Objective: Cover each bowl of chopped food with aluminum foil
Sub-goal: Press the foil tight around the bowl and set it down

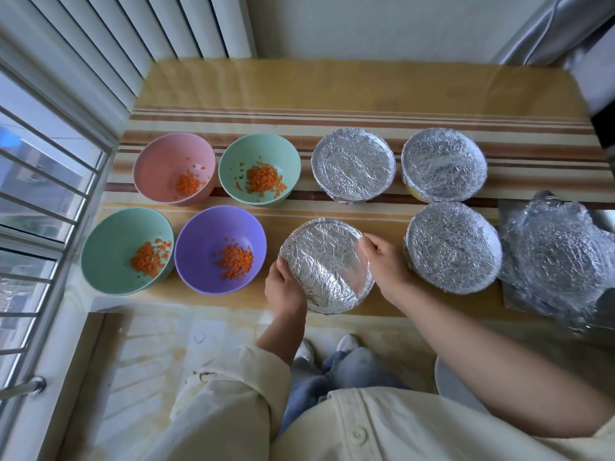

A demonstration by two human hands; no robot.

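The foil-covered bowl (326, 266) was gripped between the curled fingers of the left hand (286, 287) and right hand (386, 261), and the foil edge (366, 281) under those fingertips was best crimped tight all round the rim.

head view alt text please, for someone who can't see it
A person's left hand and right hand grip the rim of a foil-covered bowl on a striped table. Three other bowls are covered; four open bowls of chopped orange food sit to the left, and loose foil lies far right.
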